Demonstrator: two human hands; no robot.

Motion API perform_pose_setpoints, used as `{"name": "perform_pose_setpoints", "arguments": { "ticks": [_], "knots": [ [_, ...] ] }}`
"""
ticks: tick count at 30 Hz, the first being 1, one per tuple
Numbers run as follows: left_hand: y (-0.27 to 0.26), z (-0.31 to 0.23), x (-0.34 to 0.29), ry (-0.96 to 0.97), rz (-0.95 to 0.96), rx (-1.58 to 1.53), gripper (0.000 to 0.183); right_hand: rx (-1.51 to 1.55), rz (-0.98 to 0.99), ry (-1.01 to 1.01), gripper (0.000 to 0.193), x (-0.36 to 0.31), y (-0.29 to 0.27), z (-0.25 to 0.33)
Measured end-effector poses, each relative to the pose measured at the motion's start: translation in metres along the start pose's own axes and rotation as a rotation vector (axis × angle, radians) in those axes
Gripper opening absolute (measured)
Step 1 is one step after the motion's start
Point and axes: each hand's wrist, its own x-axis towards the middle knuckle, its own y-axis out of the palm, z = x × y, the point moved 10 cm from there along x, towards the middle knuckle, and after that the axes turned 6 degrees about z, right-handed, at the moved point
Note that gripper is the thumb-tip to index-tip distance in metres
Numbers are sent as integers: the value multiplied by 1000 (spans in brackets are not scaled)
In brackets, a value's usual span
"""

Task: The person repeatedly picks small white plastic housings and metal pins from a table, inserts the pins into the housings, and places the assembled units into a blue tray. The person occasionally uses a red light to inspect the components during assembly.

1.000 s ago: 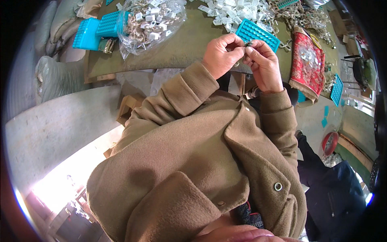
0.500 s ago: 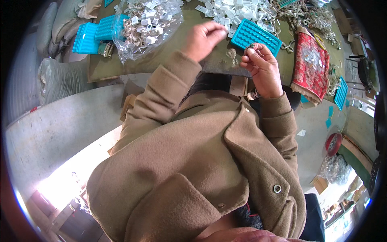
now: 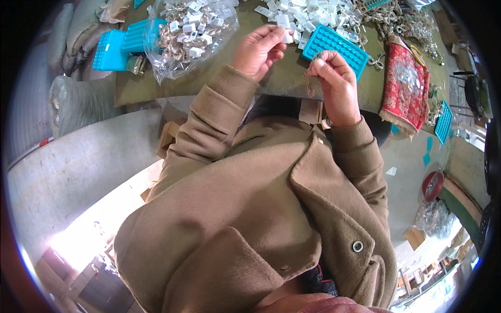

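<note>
Pinching a small, boxy white plastic piece point(image 3: 287, 38) beside the loose white heap point(image 3: 313, 18) with my left hand point(image 3: 259, 52), I seem to be picking it out while my right hand point(image 3: 335, 78) grips a thin coppery strand point(image 3: 311, 86), so moving on likely calls for a light, steady pinch

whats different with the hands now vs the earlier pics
The left hand has moved leftward, away from the right hand, and now appears to pinch a white plastic piece. The right hand still holds a small dangling item. The teal tray and red patterned cloth stayed put.
</note>
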Motion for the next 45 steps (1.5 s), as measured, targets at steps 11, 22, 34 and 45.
{"name": "perform_pose_setpoints", "arguments": {
  "ticks": [11,22,34,45],
  "knots": [
    [52,1,-36,86,7,133,28,82,-18,-59,6,-10,7,-2],
    [62,13,-44,-14,140,166,31,216,59,45,6,-20,5,-6],
    [64,5,-45,105,117,159,30,57,12,6,7,-28,7,0],
    [70,-4,-50,241,10,391,29,-163,-34,-143,6,-23,4,13]
  ]
}}
